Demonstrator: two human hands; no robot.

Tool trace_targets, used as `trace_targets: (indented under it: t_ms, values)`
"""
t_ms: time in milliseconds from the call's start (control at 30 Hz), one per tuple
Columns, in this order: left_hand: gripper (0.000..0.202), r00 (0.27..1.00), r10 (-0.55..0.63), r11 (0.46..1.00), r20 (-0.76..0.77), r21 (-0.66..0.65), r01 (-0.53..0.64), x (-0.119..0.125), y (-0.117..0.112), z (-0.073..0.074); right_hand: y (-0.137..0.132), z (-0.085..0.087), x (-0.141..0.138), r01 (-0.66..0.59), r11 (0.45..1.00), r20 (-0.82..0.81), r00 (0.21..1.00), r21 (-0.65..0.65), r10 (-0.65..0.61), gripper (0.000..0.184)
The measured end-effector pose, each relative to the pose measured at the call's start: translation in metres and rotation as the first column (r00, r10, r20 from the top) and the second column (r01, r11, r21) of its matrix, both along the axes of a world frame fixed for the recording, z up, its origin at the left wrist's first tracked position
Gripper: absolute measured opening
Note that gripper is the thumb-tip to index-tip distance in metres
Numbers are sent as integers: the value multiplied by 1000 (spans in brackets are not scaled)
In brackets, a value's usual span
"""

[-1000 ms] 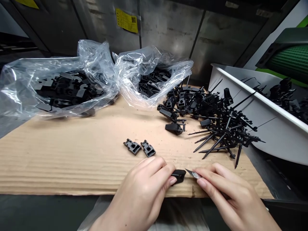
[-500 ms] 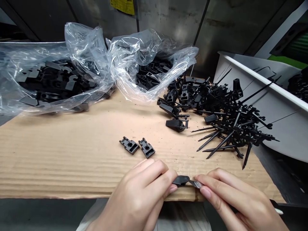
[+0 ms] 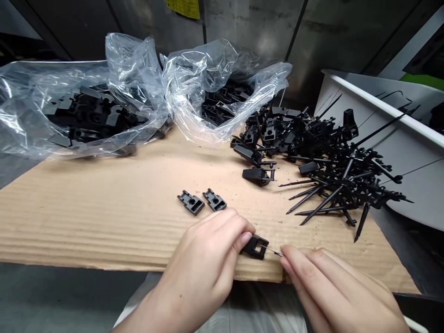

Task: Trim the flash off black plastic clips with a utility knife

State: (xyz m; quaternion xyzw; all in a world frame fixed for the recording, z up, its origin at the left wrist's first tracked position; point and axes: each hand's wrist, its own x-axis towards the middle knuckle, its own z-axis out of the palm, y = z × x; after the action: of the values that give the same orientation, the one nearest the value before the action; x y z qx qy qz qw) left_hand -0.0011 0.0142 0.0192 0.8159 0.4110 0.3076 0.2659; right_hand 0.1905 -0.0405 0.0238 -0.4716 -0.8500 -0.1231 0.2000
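Observation:
My left hand [image 3: 204, 259] pinches a small black plastic clip [image 3: 255, 245] at the near edge of a sheet of corrugated cardboard [image 3: 104, 222]. My right hand [image 3: 333, 286] is closed on a thin metal blade [image 3: 274, 251], whose tip touches the clip's right side. Two finished black clips [image 3: 201, 202] lie side by side just beyond my left hand.
A heap of black plastic parts with long spiky sprues [image 3: 326, 162] lies at the right. Two clear plastic bags [image 3: 90, 106] of black parts sit at the back. A white bin [image 3: 391, 134] stands at the far right.
The clip has turned in my left fingers, showing its open frame side. The blade now reaches its right edge with only a thin tip visible. The view shifted slightly.

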Motion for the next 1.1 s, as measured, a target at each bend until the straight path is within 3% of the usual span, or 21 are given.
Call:
trace_targets:
  t_ms: [267, 533, 767, 1100]
  values:
    - [20, 1000, -4, 1000, 12, 11, 4, -1, -1, -1, 4, 5, -4, -19, 999, 62, 998, 43, 16, 21]
    - [20, 1000, -2, 999, 14, 38, 2, -1, -3, -3, 13, 25, -18, -52, 996, 295, 955, 75, 28, 38]
    - [23, 1000, 7, 999, -16, 31, -7, 0, -3, -2, 4, 16, 2, -53, 996, 186, 982, 69, 40, 20]
    - [22, 1000, 3, 998, -16, 60, -2, -1, -3, -2, 2, 5, -3, -56, 998, 86, 995, -14, 57, 23]
